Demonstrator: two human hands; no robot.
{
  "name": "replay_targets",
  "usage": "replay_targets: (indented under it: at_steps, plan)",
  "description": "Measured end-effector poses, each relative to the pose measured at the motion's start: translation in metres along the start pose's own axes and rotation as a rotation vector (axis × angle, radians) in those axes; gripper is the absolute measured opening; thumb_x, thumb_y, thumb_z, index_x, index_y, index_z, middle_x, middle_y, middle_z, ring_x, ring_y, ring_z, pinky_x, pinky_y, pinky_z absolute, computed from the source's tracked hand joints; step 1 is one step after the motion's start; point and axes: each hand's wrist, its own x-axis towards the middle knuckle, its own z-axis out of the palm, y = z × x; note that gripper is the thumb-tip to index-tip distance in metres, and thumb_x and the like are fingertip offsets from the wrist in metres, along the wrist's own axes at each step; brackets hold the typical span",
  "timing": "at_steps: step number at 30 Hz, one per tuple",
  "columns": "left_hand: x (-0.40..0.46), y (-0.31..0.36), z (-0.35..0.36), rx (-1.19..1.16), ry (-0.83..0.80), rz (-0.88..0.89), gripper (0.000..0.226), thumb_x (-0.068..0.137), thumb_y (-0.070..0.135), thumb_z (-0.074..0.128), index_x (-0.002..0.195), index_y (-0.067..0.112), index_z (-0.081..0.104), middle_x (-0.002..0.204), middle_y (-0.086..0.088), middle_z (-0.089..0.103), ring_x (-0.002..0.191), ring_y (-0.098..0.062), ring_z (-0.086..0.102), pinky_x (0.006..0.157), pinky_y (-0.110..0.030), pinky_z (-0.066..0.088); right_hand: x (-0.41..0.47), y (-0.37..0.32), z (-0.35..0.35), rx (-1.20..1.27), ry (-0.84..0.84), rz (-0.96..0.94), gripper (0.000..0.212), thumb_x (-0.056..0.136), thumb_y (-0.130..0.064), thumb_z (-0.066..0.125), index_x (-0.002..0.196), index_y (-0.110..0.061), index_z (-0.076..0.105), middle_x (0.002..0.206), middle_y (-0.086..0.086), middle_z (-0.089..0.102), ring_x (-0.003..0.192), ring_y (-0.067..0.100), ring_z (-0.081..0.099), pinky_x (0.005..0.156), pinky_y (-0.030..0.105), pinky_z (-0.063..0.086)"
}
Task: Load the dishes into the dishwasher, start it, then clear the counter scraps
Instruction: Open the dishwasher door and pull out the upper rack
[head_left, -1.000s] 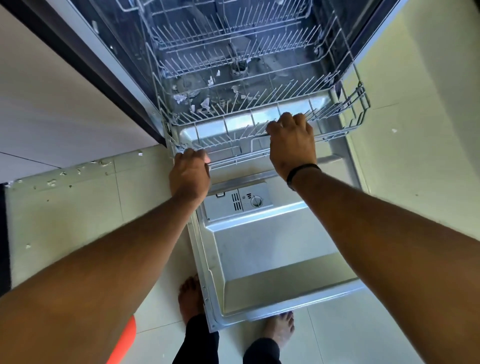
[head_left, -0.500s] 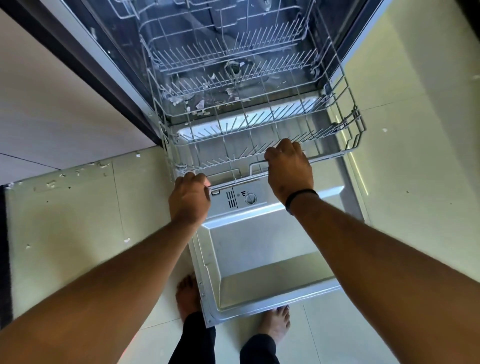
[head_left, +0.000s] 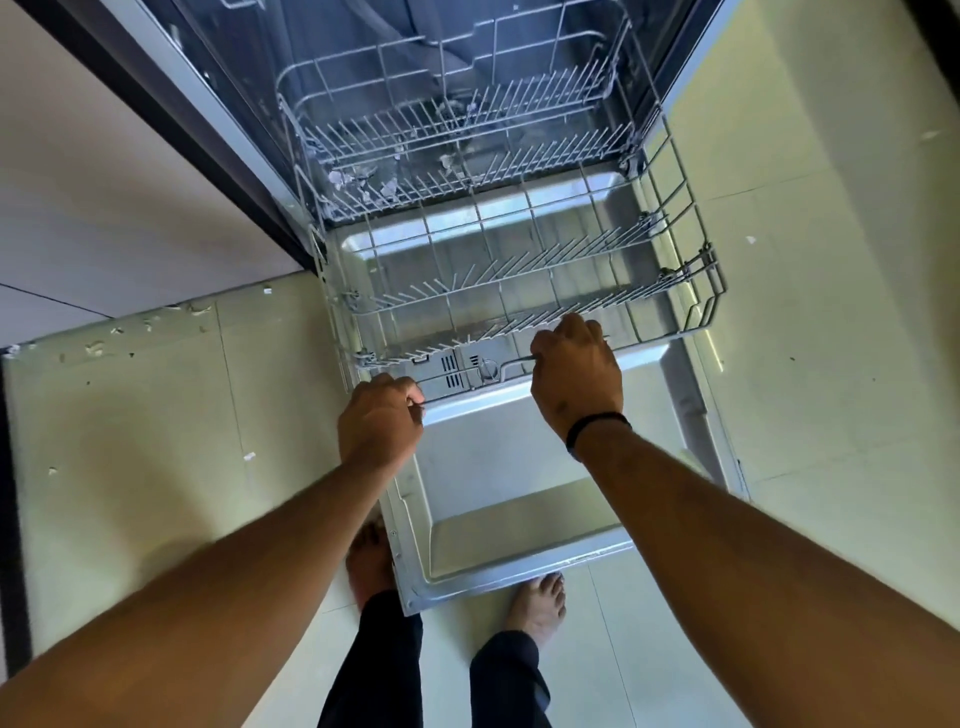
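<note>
The dishwasher stands open, its door (head_left: 519, 525) folded down flat in front of me. The lower wire rack (head_left: 675, 291) is slid partly out over the door and holds no dishes. My left hand (head_left: 379, 426) grips the rack's front rail at its left corner. My right hand (head_left: 576, 374), with a black band at the wrist, grips the same front rail further right. Behind, a second wire rack (head_left: 447, 119) sits inside the tub. Small white scraps (head_left: 358, 179) lie on the tub floor under the rack.
Pale floor tiles (head_left: 156, 441) surround the door, with white flecks scattered at the left near the cabinet base (head_left: 104, 208). My bare feet (head_left: 537, 605) stand at the door's near edge. The detergent dispenser (head_left: 467, 371) shows on the door between my hands.
Both hands have drawn the lower rack toward me, out of the tub and further over the open door.
</note>
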Motion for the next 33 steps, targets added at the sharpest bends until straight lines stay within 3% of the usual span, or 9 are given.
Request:
replay_targets:
  at_steps: [11, 19, 25, 29, 33]
  plan:
    - [-0.036, -0.005, 0.013, -0.015, -0.099, -0.007, 0.014, 0.09, 0.023, 0.066, 0.098, 0.029, 0.075, 0.104, 0.004, 0.068, 0.102, -0.021, 0.061, 0.081, -0.03, 0.05, -0.043, 0.004, 0.0, 0.029, -0.11, 0.093, 0.022, 0.081, -0.004, 0.061, 0.099, -0.01, 0.072, 0.103, 0.012, 0.059, 0.1, 0.03, 0.052, 0.088, 0.039, 0.051]
    - [-0.045, -0.008, 0.016, -0.022, -0.143, -0.002, 0.016, 0.091, 0.025, 0.064, 0.102, 0.03, 0.074, 0.109, 0.007, 0.068, 0.105, -0.018, 0.059, 0.083, -0.026, 0.045, -0.052, 0.004, -0.003, 0.001, -0.164, 0.14, 0.024, 0.081, -0.008, 0.06, 0.102, -0.013, 0.07, 0.105, 0.009, 0.059, 0.1, 0.026, 0.051, 0.089, 0.037, 0.05]
    - [-0.038, -0.007, -0.004, -0.007, -0.18, 0.035, 0.029, 0.091, 0.05, 0.067, 0.1, 0.024, 0.072, 0.101, 0.009, 0.068, 0.097, -0.013, 0.062, 0.078, -0.026, 0.048, -0.042, -0.01, -0.018, 0.064, -0.248, 0.199, 0.024, 0.087, -0.017, 0.055, 0.106, -0.013, 0.068, 0.107, 0.008, 0.063, 0.101, 0.028, 0.055, 0.09, 0.041, 0.05]
    - [-0.025, -0.004, -0.03, -0.012, -0.15, 0.036, 0.033, 0.093, 0.052, 0.064, 0.102, 0.021, 0.072, 0.103, 0.006, 0.072, 0.093, -0.013, 0.066, 0.074, -0.026, 0.049, -0.026, -0.027, -0.036, 0.099, -0.284, 0.219, 0.022, 0.09, -0.023, 0.053, 0.105, -0.015, 0.068, 0.103, 0.006, 0.066, 0.098, 0.026, 0.059, 0.085, 0.039, 0.054]
    - [0.005, 0.003, -0.072, -0.034, -0.018, 0.105, 0.037, 0.095, 0.054, 0.061, 0.104, 0.02, 0.072, 0.105, 0.005, 0.072, 0.092, -0.013, 0.067, 0.077, -0.029, 0.054, 0.008, -0.051, -0.068, 0.108, -0.206, 0.155, 0.024, 0.091, -0.027, 0.054, 0.105, -0.016, 0.069, 0.102, 0.006, 0.067, 0.097, 0.026, 0.06, 0.083, 0.037, 0.053]
